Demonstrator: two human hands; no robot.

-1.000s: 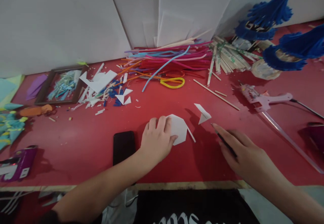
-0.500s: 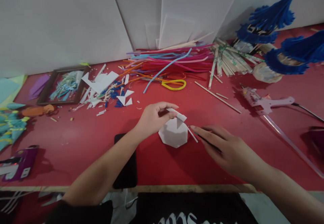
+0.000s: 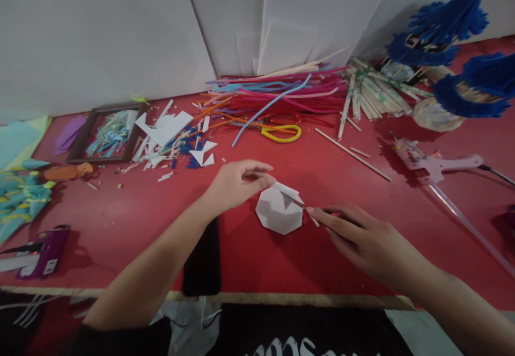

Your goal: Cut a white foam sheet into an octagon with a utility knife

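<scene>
A white many-sided piece of paper [image 3: 273, 217] lies before me on the red table, with a flap folded up along its upper edge. My left hand [image 3: 241, 183] pinches the upper left corner of that flap between thumb and fingers. In my right hand [image 3: 360, 230] is a slim pointed metal tool [image 3: 296, 201]; its tip lies over the paper at the flap, and my fingers hide most of its dark handle. A narrow white strip [image 3: 315, 220] shows just by the right fingertips.
A black phone [image 3: 203, 262] lies left of the paper. Behind are yellow-handled scissors [image 3: 284, 132], coloured pipe cleaners [image 3: 281, 95] and white paper scraps [image 3: 169, 129]. A pink glue gun [image 3: 442, 167] rests at right, near blue pointed hats [image 3: 446, 28]. A framed tray [image 3: 76, 144] stands left.
My right hand has brought the metal tool's tip leftward over the paper. My left hand has slid slightly left along the flap. The camera view has shifted a little.
</scene>
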